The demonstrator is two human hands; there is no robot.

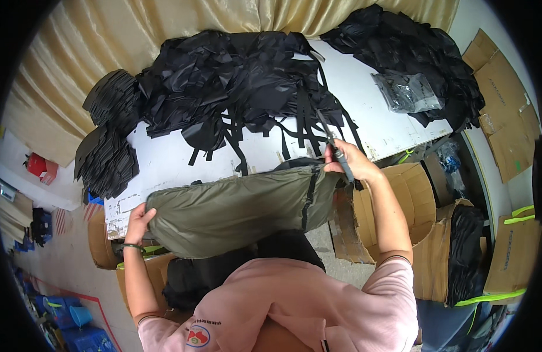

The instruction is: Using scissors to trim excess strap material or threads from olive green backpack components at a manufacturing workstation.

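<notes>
An olive-green fabric bag [236, 211] with a black strap near its right end is stretched out in front of me, along the table's near edge. My left hand [141, 223] grips its left end between thumb and fingers. At the upper right corner, my right hand [348, 161] is closed around a pair of dark-handled scissors [339, 157], blades pointing up and away. Those right fingers also touch the bag's edge; how firmly they pinch it I cannot tell.
A white table [171, 158] carries a heap of black fabric pieces with straps [236, 76], stacked black panels [109, 158] and another black pile [412, 47] with a clear plastic bag [407, 92]. Open cardboard boxes [409, 188] stand at the right; a gold curtain [107, 35] hangs behind.
</notes>
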